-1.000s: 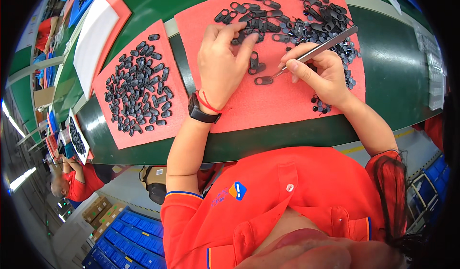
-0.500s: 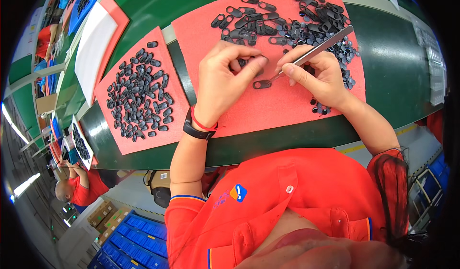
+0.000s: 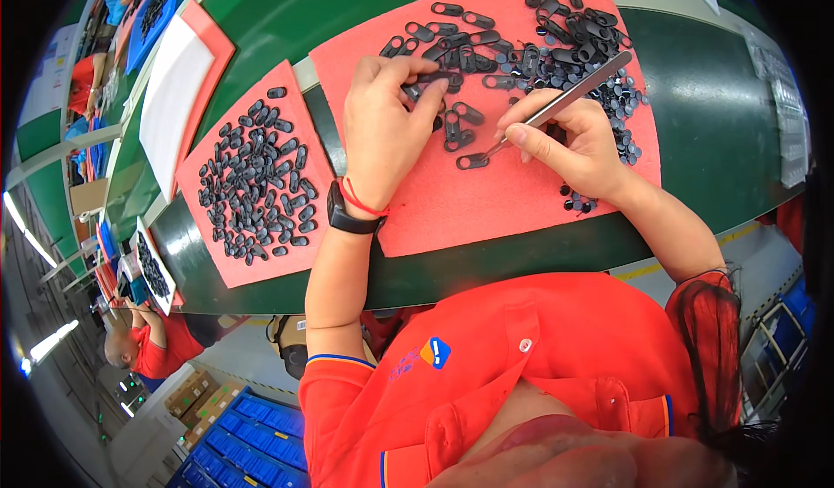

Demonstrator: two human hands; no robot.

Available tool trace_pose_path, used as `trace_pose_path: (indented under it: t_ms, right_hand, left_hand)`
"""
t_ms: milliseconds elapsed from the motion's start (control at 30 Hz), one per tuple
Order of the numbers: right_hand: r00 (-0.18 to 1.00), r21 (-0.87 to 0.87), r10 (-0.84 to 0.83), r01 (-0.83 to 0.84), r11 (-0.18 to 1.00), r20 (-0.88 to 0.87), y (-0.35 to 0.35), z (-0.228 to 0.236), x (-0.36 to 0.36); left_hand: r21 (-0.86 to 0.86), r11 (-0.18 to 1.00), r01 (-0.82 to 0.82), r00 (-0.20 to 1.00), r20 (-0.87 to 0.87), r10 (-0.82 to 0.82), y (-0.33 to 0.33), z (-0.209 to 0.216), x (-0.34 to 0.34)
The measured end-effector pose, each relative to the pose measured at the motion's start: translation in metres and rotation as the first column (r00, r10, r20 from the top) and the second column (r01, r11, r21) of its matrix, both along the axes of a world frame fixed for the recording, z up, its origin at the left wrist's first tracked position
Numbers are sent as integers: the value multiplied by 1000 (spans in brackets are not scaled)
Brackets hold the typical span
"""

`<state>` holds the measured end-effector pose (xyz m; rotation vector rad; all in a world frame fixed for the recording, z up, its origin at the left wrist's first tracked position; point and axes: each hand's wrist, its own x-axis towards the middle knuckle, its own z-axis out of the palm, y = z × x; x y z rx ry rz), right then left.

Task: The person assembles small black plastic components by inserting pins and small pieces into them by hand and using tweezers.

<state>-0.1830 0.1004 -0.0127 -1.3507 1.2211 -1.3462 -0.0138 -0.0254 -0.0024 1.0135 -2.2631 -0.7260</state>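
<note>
Near the middle of the large pink foam mat [image 3: 521, 206], my right hand [image 3: 573, 141] grips metal tweezers [image 3: 578, 85]. The tweezers' tip meets one end of a flat black oval piece with a hole [image 3: 472, 161], lying on the foam. My left hand [image 3: 387, 123] is over the mat's left part, thumb and fingers closed around a dark oval piece [image 3: 441, 78], partly hidden by the fingers. Between the hands lie a few more black oval pieces [image 3: 467, 113]. Loose black oval pieces [image 3: 452, 41] are heaped beyond my left hand, and small dark round discs [image 3: 618, 97] beyond my right.
A smaller pink mat [image 3: 230, 267] on the left carries many small black oval parts [image 3: 256, 175]. White and pink foam sheets [image 3: 178, 84] lie farther left on the green table [image 3: 287, 10]. Clear plastic trays [image 3: 792, 132] stand far right. Another person [image 3: 161, 349] is at lower left, near blue crates [image 3: 252, 431].
My left hand has moved away from the tweezers, up and left toward the heap, uncovering several black oval pieces. My right hand stays nearly in place, tweezers still at the same piece.
</note>
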Motion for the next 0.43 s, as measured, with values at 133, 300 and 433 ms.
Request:
trace_pose_path:
  t_ms: [133, 300, 433]
  right_hand:
    - [1000, 3, 12, -12, 1000, -1, -2, 0, -2]
    - [1000, 3, 5, -6, 1000, 7, -1, 1, -2]
    - [1000, 3, 10, -10, 1000, -26, -2, -1, -2]
  left_hand:
    - [-19, 999, 28, 998, 55, -27, 3, 7, 9]
    - [112, 992, 52, 993, 101, -64, -2, 16, 19]
    - [25, 999, 25, 998, 53, -27, -15, 12, 22]
